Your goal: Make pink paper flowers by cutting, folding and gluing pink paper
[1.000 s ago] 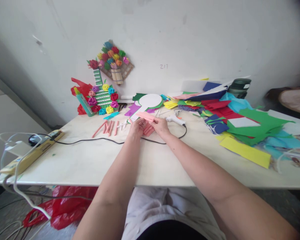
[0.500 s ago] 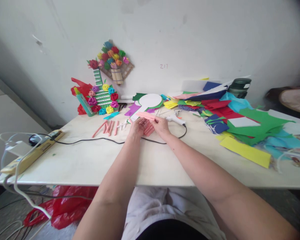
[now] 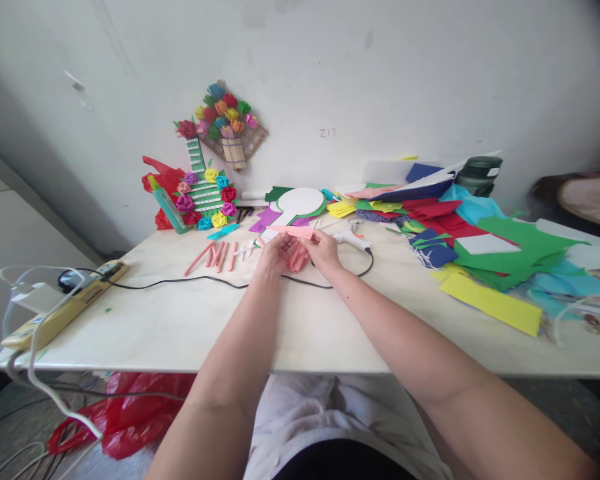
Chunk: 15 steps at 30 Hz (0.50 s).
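Observation:
Between my two hands stretches a strip of pink paper (image 3: 293,231), held just above the table. My left hand (image 3: 276,253) is closed on its left end, palm partly turned up. At the right end, the fingers of my right hand (image 3: 323,249) pinch it. Below the strip, more pink paper pieces (image 3: 298,259) lie on the table, partly covered by my hands. To the left are several pink paper rolls (image 3: 220,256) and some thin white sticks (image 3: 245,250). Just behind my hands is a white round-topped cutout (image 3: 300,201) with a handle, backed in green.
A white glue gun (image 3: 351,239) lies right of my hands, its black cord (image 3: 180,282) running to a power strip (image 3: 65,307). Coloured sheets (image 3: 505,250) pile up at the right. A glue bottle (image 3: 169,205) and a flowered guitar-shaped craft (image 3: 207,193) stand at back left.
The pink strip has shifted slightly to the left and now lies flatter between my fingers. Both hands stay in nearly the same place; the other things have not moved.

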### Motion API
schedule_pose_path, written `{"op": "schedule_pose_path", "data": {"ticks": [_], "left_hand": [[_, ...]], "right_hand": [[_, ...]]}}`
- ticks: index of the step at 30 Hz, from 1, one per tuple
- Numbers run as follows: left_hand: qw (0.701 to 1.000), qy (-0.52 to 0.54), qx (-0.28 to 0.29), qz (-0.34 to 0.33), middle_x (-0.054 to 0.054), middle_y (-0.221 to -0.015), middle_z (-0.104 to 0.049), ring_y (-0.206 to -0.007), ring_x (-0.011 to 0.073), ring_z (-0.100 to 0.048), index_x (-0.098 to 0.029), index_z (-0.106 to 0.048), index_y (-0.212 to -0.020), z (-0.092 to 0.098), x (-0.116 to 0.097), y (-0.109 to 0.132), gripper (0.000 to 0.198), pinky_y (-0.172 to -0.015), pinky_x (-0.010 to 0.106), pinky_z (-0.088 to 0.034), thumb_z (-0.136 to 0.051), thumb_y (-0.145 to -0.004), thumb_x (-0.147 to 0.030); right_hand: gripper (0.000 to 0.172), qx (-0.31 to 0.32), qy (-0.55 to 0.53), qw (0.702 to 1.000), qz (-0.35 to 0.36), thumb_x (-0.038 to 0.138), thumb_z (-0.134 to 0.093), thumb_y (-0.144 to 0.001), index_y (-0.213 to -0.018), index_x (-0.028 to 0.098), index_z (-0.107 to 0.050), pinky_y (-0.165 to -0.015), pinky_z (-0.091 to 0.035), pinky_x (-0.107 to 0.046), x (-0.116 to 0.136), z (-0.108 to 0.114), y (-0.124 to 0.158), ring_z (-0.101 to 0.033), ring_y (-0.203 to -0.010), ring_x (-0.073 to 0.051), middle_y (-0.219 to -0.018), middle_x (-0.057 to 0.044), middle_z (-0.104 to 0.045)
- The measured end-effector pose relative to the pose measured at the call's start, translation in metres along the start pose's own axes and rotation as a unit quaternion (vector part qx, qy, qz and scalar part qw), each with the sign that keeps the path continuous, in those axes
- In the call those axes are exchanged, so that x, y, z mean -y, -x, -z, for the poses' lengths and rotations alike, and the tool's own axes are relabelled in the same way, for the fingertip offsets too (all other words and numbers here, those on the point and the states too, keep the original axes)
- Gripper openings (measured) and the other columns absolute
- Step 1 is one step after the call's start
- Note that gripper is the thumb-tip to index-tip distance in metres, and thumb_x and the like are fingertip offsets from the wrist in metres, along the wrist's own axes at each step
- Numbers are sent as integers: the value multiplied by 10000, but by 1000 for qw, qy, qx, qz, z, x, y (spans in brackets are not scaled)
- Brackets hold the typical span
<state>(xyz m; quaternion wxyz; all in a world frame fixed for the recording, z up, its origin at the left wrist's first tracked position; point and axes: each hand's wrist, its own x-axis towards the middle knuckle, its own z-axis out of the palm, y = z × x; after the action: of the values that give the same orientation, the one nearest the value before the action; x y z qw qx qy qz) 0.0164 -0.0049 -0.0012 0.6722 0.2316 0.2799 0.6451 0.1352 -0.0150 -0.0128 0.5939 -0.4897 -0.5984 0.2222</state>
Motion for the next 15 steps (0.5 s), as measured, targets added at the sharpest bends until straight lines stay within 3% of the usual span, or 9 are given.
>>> {"op": "schedule_pose_path", "data": {"ticks": [11, 15], "left_hand": [[1000, -8, 13, 8, 46, -628, -600, -609, 116, -601, -113, -578, -683, -2, -1, 4, 59, -675, 235, -521, -558, -726, -76], [1000, -7, 8, 4, 36, -614, -592, -600, 114, -597, -124, -562, -665, -2, 0, 5, 67, -667, 232, -517, -566, -706, -71]], "right_hand": [[142, 16, -183, 979, -87, 288, -574, -654, -732, 170, -591, -494, -484, -248, 10, -3, 3, -586, -521, -139, -570, 27, -579], [148, 14, -194, 976, -93, 286, -573, -649, -738, 169, -587, -508, -495, -249, 9, -4, 3, -591, -529, -135, -582, 28, -584]]}}
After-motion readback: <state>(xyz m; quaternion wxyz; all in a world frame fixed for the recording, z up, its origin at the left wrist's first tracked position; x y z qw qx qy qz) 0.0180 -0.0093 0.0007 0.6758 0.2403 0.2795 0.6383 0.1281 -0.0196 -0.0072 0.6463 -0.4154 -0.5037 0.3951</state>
